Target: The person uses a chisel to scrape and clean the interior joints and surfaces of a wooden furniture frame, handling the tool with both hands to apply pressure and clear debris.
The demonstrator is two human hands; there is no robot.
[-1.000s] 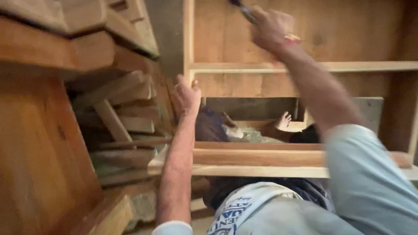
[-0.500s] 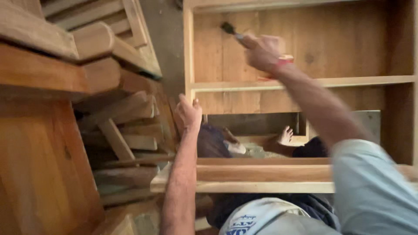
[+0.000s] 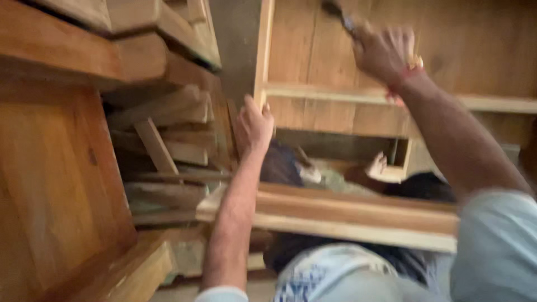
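Bare pale wooden cabinet frame [image 3: 391, 100] fills the far right, its left upright gripped by the left hand [image 3: 253, 126] while the right hand [image 3: 385, 53], closed around a dark-tipped brush [image 3: 338, 14], works best with the frame steadied.

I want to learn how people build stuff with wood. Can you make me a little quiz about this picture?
1. True or false: the left hand grips the upright edge of the wooden frame.
2. What does the right hand hold? A) a dark-tipped tool B) a cup C) a rope
3. What lies stacked at the left?

Key: 1 true. 2 A. 3 wooden pieces.
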